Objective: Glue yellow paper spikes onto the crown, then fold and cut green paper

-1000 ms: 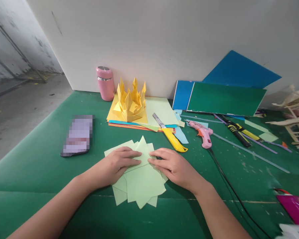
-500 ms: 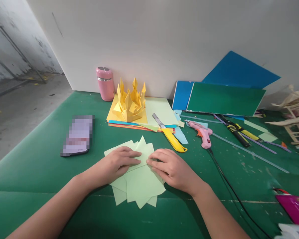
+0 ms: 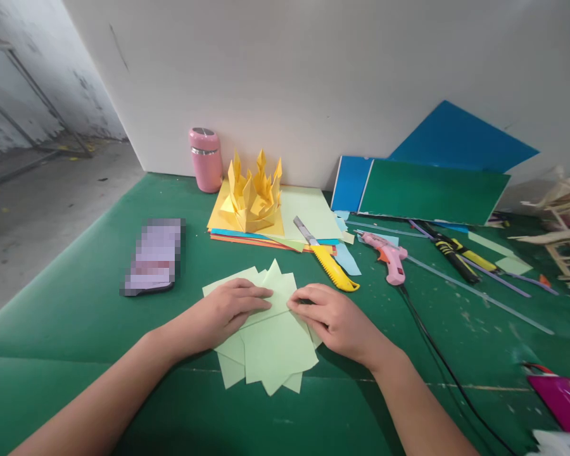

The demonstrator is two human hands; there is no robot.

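Note:
Several light green paper squares [image 3: 275, 348] lie in a loose pile on the green mat [image 3: 76, 329] in front of me. My left hand [image 3: 228, 310] lies flat on the top sheet, fingers together and pointing right, pressing it down. My right hand [image 3: 332, 316] rests on the pile's right side, its fingers curled and pinching the edge of the top sheet where it meets my left fingertips. A folded flap of that sheet sticks up between the two hands.
Behind the pile are a yellow folded paper crown [image 3: 254, 196] on stacked coloured sheets [image 3: 308, 212], a pink flask [image 3: 206, 158], a yellow utility knife [image 3: 332, 266] and a pink glue gun [image 3: 389, 256] with a black cable [image 3: 437, 354]. A phone [image 3: 154, 256] lies left; blue and green boards [image 3: 427, 190] lean at the wall.
My right fingertips have drawn slightly right and curled tighter on the sheet's edge. My left hand stays pressed flat. The view has shifted a little.

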